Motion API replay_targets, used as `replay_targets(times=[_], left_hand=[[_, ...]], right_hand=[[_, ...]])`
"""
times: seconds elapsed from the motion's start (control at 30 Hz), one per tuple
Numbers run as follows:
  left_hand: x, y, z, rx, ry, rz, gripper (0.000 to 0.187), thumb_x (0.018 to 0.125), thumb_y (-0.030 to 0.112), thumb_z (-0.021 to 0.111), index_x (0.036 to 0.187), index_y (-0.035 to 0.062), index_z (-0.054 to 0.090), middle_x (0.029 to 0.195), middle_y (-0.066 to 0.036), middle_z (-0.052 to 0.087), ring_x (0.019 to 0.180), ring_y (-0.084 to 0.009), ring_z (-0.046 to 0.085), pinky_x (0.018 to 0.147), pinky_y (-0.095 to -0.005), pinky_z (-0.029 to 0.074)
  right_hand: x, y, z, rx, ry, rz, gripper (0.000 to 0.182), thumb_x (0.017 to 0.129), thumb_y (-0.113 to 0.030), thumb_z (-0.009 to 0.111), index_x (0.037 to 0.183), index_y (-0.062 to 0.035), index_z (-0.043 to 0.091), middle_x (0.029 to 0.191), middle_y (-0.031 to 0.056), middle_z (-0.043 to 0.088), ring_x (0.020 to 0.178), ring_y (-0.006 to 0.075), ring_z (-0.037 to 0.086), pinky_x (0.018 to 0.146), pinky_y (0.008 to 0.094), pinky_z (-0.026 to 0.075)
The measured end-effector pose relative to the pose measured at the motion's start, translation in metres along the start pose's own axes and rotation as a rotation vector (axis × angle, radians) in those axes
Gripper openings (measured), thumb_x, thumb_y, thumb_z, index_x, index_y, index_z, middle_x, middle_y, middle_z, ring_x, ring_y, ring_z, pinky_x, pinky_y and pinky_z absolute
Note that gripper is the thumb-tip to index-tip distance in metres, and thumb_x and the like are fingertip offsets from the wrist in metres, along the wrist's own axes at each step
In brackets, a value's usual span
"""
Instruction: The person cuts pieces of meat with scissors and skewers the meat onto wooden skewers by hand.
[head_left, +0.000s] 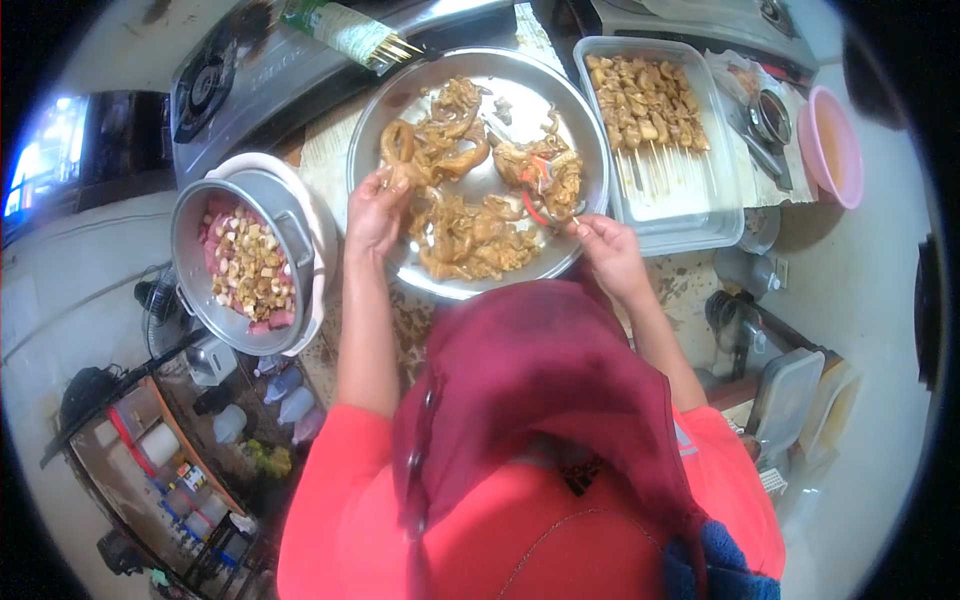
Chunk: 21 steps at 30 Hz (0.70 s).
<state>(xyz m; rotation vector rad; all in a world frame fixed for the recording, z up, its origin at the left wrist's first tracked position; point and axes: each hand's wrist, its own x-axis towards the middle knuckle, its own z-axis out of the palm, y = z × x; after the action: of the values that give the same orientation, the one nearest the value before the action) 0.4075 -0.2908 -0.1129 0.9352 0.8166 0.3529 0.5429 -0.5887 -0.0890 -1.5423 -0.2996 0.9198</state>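
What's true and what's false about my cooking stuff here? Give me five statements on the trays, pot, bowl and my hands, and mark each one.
1. Your left hand grips some of the meat at the round tray. True.
2. The pot on the left is empty. False: chopped pieces lie in it.
3. The skewers in the clear box have their bare stick ends toward you. True.
4. The pink bowl stands between the pot and the round tray. False: it is at the far right, beyond the clear box.
5. Your right hand is inside the clear box. False: it is at the near right edge of the round tray.
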Motion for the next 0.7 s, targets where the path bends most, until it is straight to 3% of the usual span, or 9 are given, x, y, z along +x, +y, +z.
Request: replay_targets(times=[0.1,0.2,0.3,0.4,0.43,0.53,0.57,0.67,0.7], left_hand=[[0.006,-0.005,-0.005,-0.12,0.063,0.0,0.031,0.084,-0.004,0.053,0.113,-0.0086,0.044,0.102,-0.013,0.055,0.089,-0.0183,0.057,0.081,-0.0266,0.049],[0.004,-0.004,-0.002,-0.02,0.191,0.02,0.033,0.084,0.0,0.056,0.113,-0.0082,0.044,0.102,-0.014,0.055,0.092,-0.0175,0.056,0.08,-0.0266,0.048],[-0.005,0.008,0.012,0.609,0.311,0.023,0.039,0.08,0.009,0.063,0.112,-0.0061,0.046,0.1,-0.017,0.056,0.092,-0.0226,0.057,0.078,-0.0313,0.047],[-0.028,0.011,0.026,1.278,0.378,0.308,0.05,0.073,0.016,0.069,0.113,-0.0029,0.046,0.102,-0.021,0.056,0.095,-0.0309,0.056,0.081,-0.037,0.045],[-0.028,0.006,0.015,1.309,0.265,0.234,0.049,0.069,0.016,0.07,0.111,-0.0006,0.049,0.102,-0.023,0.055,0.097,-0.0369,0.053,0.084,-0.04,0.042],[-0.046,-0.008,0.011,1.263,0.091,0.056,0.039,0.07,0.012,0.066,0.105,-0.0002,0.053,0.1,-0.023,0.055,0.096,-0.0382,0.052,0.084,-0.0404,0.041],[-0.045,-0.026,-0.002,1.43,0.099,0.346,0.029,0.073,0.009,0.061,0.1,-0.0008,0.054,0.094,-0.025,0.056,0.093,-0.0408,0.052,0.08,-0.0419,0.042],[-0.031,-0.038,-0.001,1.392,0.056,0.258,0.03,0.074,0.006,0.059,0.103,-0.0014,0.054,0.093,-0.025,0.057,0.093,-0.0411,0.053,0.08,-0.0419,0.042],[-0.027,-0.036,-0.002,1.399,0.061,0.34,0.03,0.075,0.007,0.058,0.104,-0.0025,0.053,0.09,-0.022,0.059,0.089,-0.0362,0.057,0.077,-0.04,0.045]], right_hand=[[-0.001,-0.004,0.001,-0.05,0.001,-0.005,0.022,0.089,-0.012,0.052,0.099,0.0052,0.061,0.085,0.0009,0.062,0.078,0.0059,0.052,0.07,0.0214,0.042],[-0.002,-0.005,0.003,-0.054,-0.005,-0.017,0.022,0.089,-0.012,0.052,0.098,0.005,0.061,0.084,0.0002,0.061,0.078,0.0053,0.052,0.07,0.0213,0.042],[0.0,0.003,0.003,-0.015,-0.013,-0.04,0.021,0.089,-0.013,0.052,0.097,0.0044,0.061,0.084,0.0,0.061,0.077,0.0051,0.052,0.07,0.021,0.042],[-0.001,0.002,0.002,-0.011,-0.008,-0.034,0.02,0.089,-0.013,0.051,0.096,0.0038,0.061,0.084,-0.0001,0.062,0.077,0.005,0.052,0.069,0.0209,0.042],[-0.001,0.003,0.002,0.005,-0.007,-0.036,0.02,0.089,-0.013,0.051,0.096,0.0037,0.061,0.084,-0.0001,0.062,0.077,0.005,0.052,0.069,0.0209,0.042],[-0.001,0.007,0.0,0.018,-0.002,-0.043,0.02,0.089,-0.012,0.051,0.096,0.0036,0.061,0.083,-0.0002,0.062,0.076,0.0052,0.052,0.068,0.021,0.042],[-0.001,0.006,0.0,-0.002,0.001,-0.044,0.02,0.089,-0.012,0.051,0.096,0.0038,0.061,0.082,-0.0004,0.061,0.076,0.0052,0.051,0.068,0.0211,0.042],[-0.001,0.012,0.002,-0.036,-0.008,-0.057,0.02,0.089,-0.012,0.051,0.095,0.0042,0.061,0.08,-0.0009,0.06,0.075,0.0051,0.051,0.067,0.0214,0.042],[0.0,0.013,0.002,-0.045,-0.013,-0.066,0.021,0.089,-0.013,0.051,0.095,0.0043,0.061,0.079,-0.0011,0.06,0.074,0.0051,0.051,0.067,0.0215,0.042]])
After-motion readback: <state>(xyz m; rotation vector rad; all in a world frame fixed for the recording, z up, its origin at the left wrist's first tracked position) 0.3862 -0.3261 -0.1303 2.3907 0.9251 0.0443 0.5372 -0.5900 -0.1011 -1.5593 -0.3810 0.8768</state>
